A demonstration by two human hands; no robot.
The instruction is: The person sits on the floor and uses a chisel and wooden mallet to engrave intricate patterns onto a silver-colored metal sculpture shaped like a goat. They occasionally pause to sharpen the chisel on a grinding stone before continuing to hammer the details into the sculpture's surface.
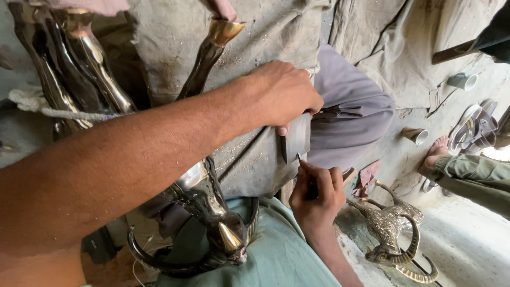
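Dust-covered cloth and a gritty workshop floor frame a seated metalworker. His left hand (284,95) is clamped over a flat dark metal plate (296,138) on his lap, while the right hand (317,194), fingers pinched together, sets a thin scribing tool (300,159) to the plate's near edge. A slip could gouge the thumb beside it. Horned brass animal figures (393,234) crowd both sides, leaving little elbow room.

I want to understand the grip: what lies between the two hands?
A flat dark metal plate, in the head view: the left hand grips its top, the right hand's thin tool meets its lower edge.
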